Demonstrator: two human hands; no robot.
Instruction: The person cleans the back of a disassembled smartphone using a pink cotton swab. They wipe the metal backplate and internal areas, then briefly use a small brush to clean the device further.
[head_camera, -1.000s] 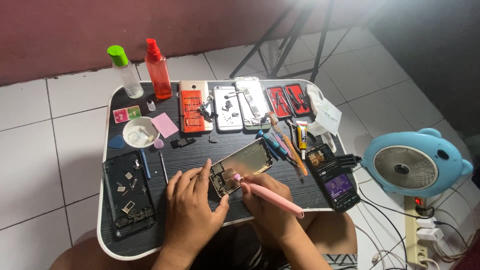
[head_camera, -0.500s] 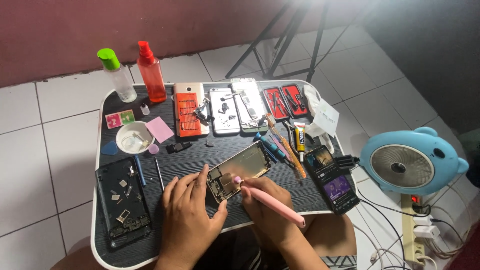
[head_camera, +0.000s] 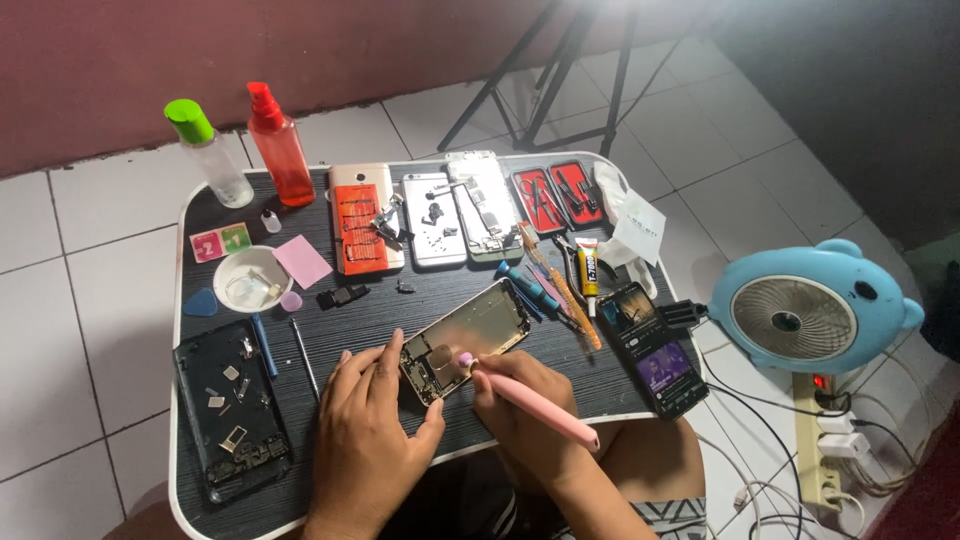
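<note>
An opened phone body (head_camera: 468, 338) with a bare metal back lies tilted near the front of the small dark table (head_camera: 400, 310). My left hand (head_camera: 372, 430) steadies its lower left corner with thumb and fingers. My right hand (head_camera: 525, 405) grips a pink electric screwdriver (head_camera: 530, 402), its tip resting on the phone's lower part.
At the back stand a clear bottle with a green cap (head_camera: 208, 152) and a red spray bottle (head_camera: 279, 146). Opened phones (head_camera: 436, 212), a red tool kit (head_camera: 560, 194), hand tools (head_camera: 545, 285), a white dish (head_camera: 251, 278), a lit phone (head_camera: 652, 347), a black parts tray (head_camera: 230, 410). A blue fan (head_camera: 805, 310) sits on the floor.
The view has shifted slightly; both hands stay on the phone body, with the screwdriver tip still on its lower part.
</note>
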